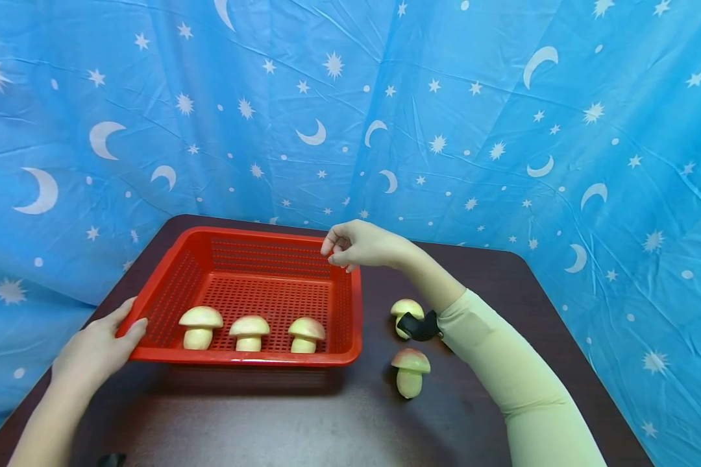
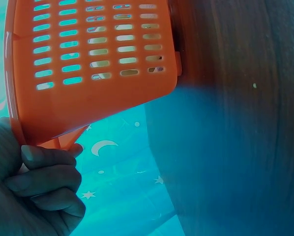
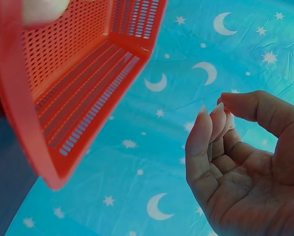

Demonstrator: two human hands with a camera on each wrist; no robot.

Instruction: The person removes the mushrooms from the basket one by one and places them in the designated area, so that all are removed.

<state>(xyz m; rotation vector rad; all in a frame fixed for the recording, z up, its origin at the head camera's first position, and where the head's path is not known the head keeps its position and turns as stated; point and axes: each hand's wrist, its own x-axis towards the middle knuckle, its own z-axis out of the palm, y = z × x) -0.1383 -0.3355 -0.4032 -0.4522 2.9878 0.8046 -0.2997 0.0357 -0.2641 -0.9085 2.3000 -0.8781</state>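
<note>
My left hand [image 1: 90, 353] grips the left rim of a red plastic basket [image 1: 245, 357], thumb over the edge and fingers curled beneath it in the left wrist view. Inside, along the front side, three mushrooms [image 1: 248, 332] with pale stems and yellowish caps stand in a row. Over the basket's far right corner hovers my right hand [image 1: 362, 244], its fingers loosely bent and nothing between them. The right wrist view shows a gap between thumb [image 3: 250, 105] and fingertips, apart from the basket wall.
On the dark table [image 1: 239, 421], right of the basket, lie two more mushrooms: one [image 1: 410, 373] nearer the front, another [image 1: 407, 307] behind it, partly covered by a black strap [image 1: 419, 326] at the right wrist. A blue curtain [image 1: 350, 130] with moons and stars surrounds the table.
</note>
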